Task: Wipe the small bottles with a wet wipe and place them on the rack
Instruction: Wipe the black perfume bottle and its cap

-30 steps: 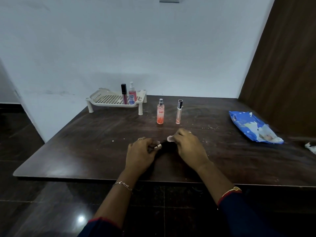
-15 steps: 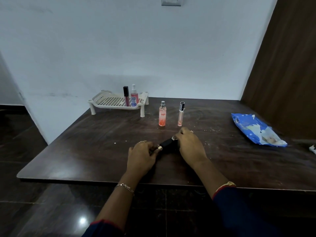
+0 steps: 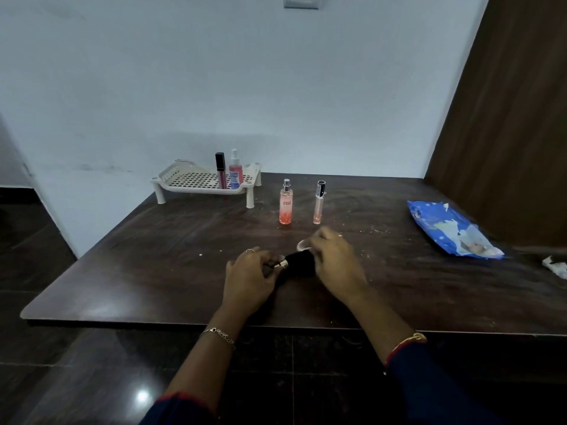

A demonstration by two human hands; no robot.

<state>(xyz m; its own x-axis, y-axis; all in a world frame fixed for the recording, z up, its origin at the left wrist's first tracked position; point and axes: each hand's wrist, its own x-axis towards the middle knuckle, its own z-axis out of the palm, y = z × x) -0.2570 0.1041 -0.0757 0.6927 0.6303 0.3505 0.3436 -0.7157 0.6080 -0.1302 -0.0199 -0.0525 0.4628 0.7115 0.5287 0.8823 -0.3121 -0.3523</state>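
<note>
Black bottle (image 3: 299, 261) lies almost level just above the near middle of the dark wooden table (image 3: 147, 259), held between both hands. The left hand (image 3: 248, 277) has its fingers curled round the bottle's left end, where a pale metallic collar shows. The right hand (image 3: 334, 262) is closed over the bottle's right end and pinches a wet wipe (image 3: 303, 246) against it; only a small pale fold of the wipe shows past the fingers, and motion blur hides the rest of the grip.

Farther off, near the table's middle, an orange-pink spray bottle (image 3: 285, 207) stands upright, and just right of it stands a slim clear tube with a black and silver cap (image 3: 319, 207); the two are apart. At the far left the white slotted rack (image 3: 199, 189) stands on short legs against the wall. Its right end holds a black-capped lip gloss tube (image 3: 220, 171) and a pink spray bottle (image 3: 235, 171), upright and side by side. A blue wipes pack (image 3: 451, 231) lies at the right, well away from the hands, and a crumpled used wipe (image 3: 557, 266) lies at the right edge of the view.
</note>
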